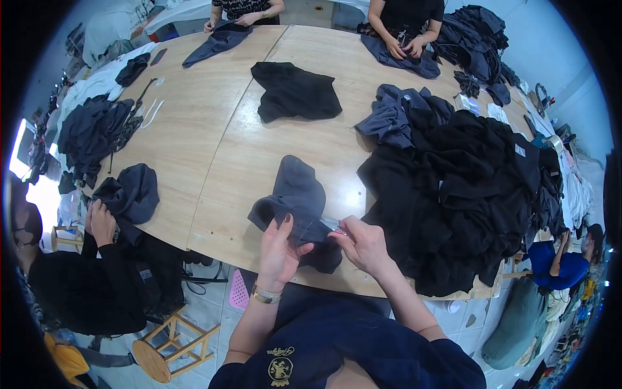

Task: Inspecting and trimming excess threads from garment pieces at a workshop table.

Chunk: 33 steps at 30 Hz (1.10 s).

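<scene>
Between both hands, crumpled grey cloth (295,201)

The left hand (280,249) covers part of the dark grey garment (295,201), and the garment's near edge is hidden behind both hands; what the right hand (364,246) pinches at the small pale tag (332,224) is too small to tell; the black heap (466,194) buries the table (214,149) edge on the right; the stool (172,347) is partly hidden by a neighbour's sleeve.
</scene>
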### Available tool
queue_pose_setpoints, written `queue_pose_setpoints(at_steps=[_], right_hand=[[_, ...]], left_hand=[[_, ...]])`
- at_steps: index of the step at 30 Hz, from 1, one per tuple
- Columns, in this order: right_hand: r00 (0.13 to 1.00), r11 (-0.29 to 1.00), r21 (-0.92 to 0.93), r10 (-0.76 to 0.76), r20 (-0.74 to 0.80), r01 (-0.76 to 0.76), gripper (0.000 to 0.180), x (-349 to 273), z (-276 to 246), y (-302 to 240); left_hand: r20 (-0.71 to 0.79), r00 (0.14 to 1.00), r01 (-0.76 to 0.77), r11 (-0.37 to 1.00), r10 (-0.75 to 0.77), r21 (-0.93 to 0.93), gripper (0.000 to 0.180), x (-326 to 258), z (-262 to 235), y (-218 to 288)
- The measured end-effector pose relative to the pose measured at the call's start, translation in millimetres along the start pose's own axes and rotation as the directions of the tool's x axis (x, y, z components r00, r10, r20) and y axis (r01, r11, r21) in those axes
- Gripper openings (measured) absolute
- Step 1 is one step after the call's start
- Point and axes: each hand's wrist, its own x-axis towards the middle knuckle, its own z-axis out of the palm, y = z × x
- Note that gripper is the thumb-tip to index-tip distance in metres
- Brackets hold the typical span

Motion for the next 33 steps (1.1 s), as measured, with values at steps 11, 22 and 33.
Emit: queue_pose_setpoints(at_steps=[11, 22, 33], right_hand=[[0.996, 0.971, -0.225, -0.072, 0.055, 0.082, 0.029, 2.3, -1.4, 0.1], [0.996, 0.97, -0.226, -0.081, 0.043, 0.089, 0.03, -1.2, 0.4, 2.7], [0.994, 0.97, -0.23, -0.056, 0.097, 0.077, 0.026, 0.1, -4.0, -4.6]], left_hand=[[0.036, 0.999, 0.006, 1.0, -0.006, 0.008, 0.025, -0.4, 0.6, -0.3], [0.014, 0.999, -0.049, 0.996, 0.048, 0.068, 0.025, -3.0, 5.9, -2.7], [0.037, 0.992, -0.126, 0.987, 0.123, 0.105, 0.025, -3.7, 5.9, -8.2]])
